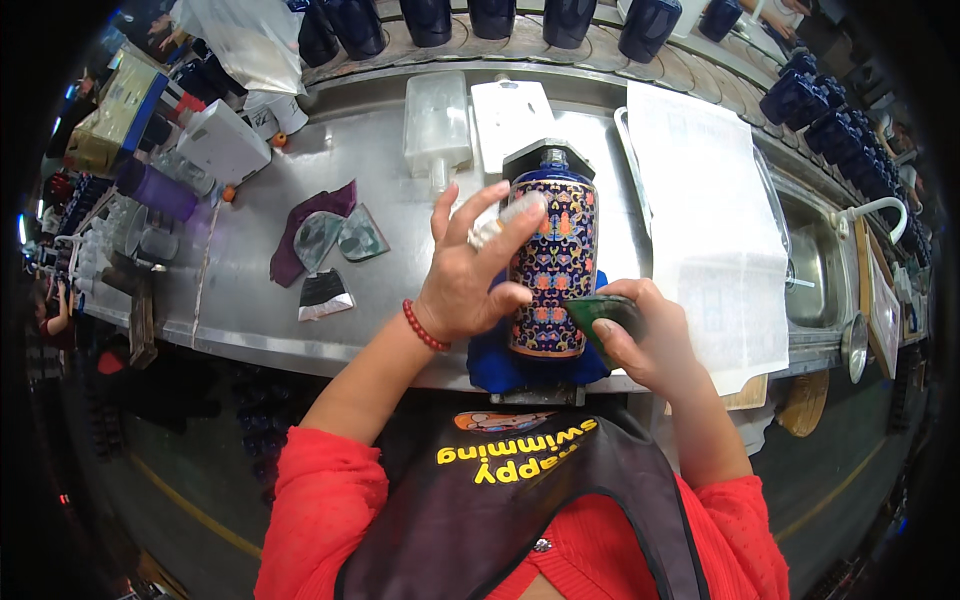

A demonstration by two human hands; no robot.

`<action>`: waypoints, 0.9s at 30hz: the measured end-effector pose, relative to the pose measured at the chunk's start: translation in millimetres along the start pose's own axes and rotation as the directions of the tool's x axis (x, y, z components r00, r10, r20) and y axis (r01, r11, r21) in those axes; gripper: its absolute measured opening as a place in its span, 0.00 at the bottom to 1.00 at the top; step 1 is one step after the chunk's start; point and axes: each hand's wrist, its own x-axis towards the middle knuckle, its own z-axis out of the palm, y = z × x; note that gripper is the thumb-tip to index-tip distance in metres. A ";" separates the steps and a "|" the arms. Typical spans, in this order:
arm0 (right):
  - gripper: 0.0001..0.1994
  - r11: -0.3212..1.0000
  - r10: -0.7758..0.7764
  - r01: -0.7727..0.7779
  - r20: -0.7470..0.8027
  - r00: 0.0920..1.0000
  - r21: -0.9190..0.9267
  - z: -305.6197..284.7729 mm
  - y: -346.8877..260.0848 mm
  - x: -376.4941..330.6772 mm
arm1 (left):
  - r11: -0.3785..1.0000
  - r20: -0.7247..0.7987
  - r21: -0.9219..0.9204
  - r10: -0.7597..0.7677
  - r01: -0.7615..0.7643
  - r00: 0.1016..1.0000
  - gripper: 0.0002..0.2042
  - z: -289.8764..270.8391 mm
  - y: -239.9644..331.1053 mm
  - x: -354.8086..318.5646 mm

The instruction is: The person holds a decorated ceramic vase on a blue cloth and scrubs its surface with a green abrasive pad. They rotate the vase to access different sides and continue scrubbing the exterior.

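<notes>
A dark blue bottle (553,260) with a colourful floral pattern lies on its back in a dark holder (577,158), its neck pointing away from me. Blue cloth (490,362) shows beneath its near end. My left hand (462,272) is spread at the bottle's left side, fingertips over the patterned face; white wraps cover some fingers. Whether it presses on the bottle I cannot tell. Between the fingers and thumb of my right hand (655,335) is a thin green scraper-like piece (598,318), close against the bottle's lower right side.
Purple cloth (298,225), green translucent pieces (362,235) and a black-and-silver piece (326,296) lie left on the steel table (390,305). Beyond stand a clear container (437,115) and a white box (512,118). White sheets (705,240) and a sink (818,275) are right; dark bottles (568,20) line a conveyor behind.
</notes>
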 end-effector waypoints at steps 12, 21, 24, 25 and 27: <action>0.17 0.986 0.139 -0.143 0.047 0.989 0.084 0.0 8.8 -6.8 | 0.997 -0.008 0.070 0.040 -0.040 0.999 0.34 1.8 3.0 -0.3; 0.16 0.979 0.146 -0.154 0.063 0.987 0.132 -0.2 9.7 -7.4 | 0.992 0.007 0.127 0.018 -0.018 1.000 0.35 1.5 7.5 3.1; 0.16 0.982 0.129 -0.136 0.057 0.990 0.133 -0.2 10.0 -6.8 | 0.990 0.020 0.137 0.023 -0.025 1.000 0.36 0.5 7.9 7.5; 0.16 0.980 0.129 -0.136 0.060 0.990 0.144 -0.2 10.2 -6.6 | 0.993 0.014 0.119 0.011 -0.012 1.000 0.36 1.3 8.5 8.8; 0.15 0.982 0.125 -0.131 0.056 0.991 0.135 -0.2 10.4 -6.4 | 0.995 0.015 0.104 -0.002 0.000 1.000 0.36 2.2 8.4 10.9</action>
